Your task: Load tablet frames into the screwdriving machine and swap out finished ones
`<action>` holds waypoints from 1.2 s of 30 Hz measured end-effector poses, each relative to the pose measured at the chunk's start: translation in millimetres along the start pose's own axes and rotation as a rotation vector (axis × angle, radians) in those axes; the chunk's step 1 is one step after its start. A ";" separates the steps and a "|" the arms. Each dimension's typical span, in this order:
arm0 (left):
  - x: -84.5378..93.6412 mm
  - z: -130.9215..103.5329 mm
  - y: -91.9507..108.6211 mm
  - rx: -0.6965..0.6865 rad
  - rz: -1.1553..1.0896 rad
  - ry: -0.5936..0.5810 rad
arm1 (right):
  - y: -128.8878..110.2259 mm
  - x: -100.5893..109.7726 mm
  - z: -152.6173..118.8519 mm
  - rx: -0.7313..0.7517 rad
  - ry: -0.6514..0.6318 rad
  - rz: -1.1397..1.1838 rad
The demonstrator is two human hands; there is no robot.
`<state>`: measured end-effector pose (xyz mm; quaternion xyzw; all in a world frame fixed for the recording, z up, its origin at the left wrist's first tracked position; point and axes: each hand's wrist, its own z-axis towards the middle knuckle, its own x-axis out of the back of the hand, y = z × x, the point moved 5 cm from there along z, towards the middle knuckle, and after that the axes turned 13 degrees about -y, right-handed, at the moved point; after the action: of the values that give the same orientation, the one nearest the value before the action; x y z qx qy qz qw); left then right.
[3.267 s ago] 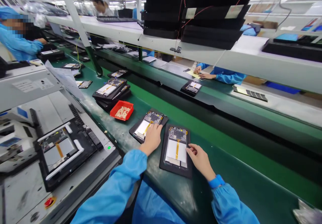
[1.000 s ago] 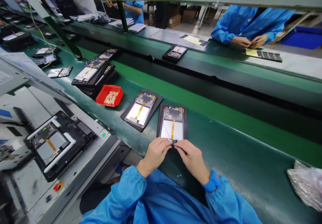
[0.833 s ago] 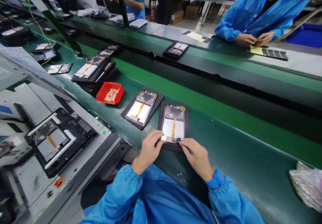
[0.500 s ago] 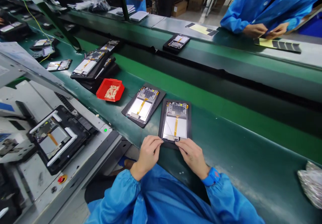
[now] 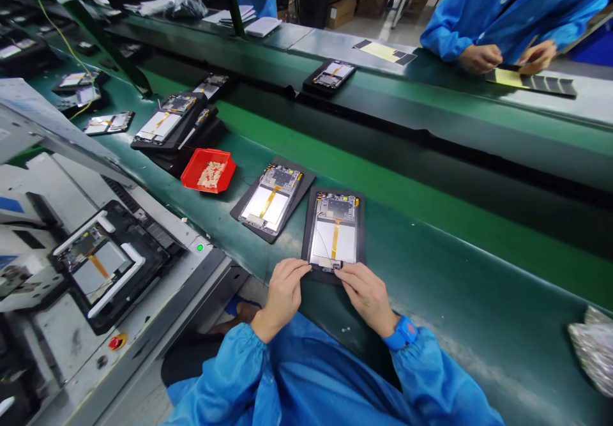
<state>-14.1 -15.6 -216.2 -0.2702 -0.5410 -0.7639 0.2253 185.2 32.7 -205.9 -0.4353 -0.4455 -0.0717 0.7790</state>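
An opened tablet (image 5: 322, 242) with a circuit board, a silver battery and an orange ribbon cable lies on a dark pad (image 5: 361, 234) in front of me. My left hand (image 5: 286, 295) is closed in a pinch at its lower left corner. My right hand (image 5: 366, 295), with a blue wristband, pinches at the lower edge, right of centre. What is between the fingertips is too small to make out. A thin dark wire curves across the battery towards the right fingertips. Left of it, a second opened tablet (image 5: 261, 207) rests on another dark pad.
A red bin (image 5: 188, 174) of small pale pieces stands to the left, before stacked pads bearing tablets (image 5: 156, 126). At lower left, a machine fixture (image 5: 158, 263) holds another tablet. Across the green line, a co-worker's hands (image 5: 481, 59) work over a yellow-and-black strip sheet.
My hands keep nearly the same place at the tablet's lower edge. The tablet across the line has shifted slightly left. The co-worker's hands have moved apart.
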 end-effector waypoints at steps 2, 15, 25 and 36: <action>-0.7 0.6 0.8 -0.015 0.024 -0.020 | 0.7 -1.6 -1.0 0.017 0.000 -0.022; -29.0 -0.9 18.2 -0.193 0.550 -0.233 | -9.9 1.1 -5.6 0.020 -0.124 -0.383; -34.4 -1.7 16.7 -0.270 0.585 -0.245 | -15.0 -7.4 -17.1 -0.009 -0.266 -0.493; -33.4 -0.3 12.3 -0.250 0.557 -0.215 | -6.1 9.4 21.7 -0.065 -0.166 -0.328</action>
<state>18.8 -18.0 -229.5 -0.5125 -0.3688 -0.7006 0.3324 174.1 47.7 -190.1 -0.3862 -0.5707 -0.1758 0.7030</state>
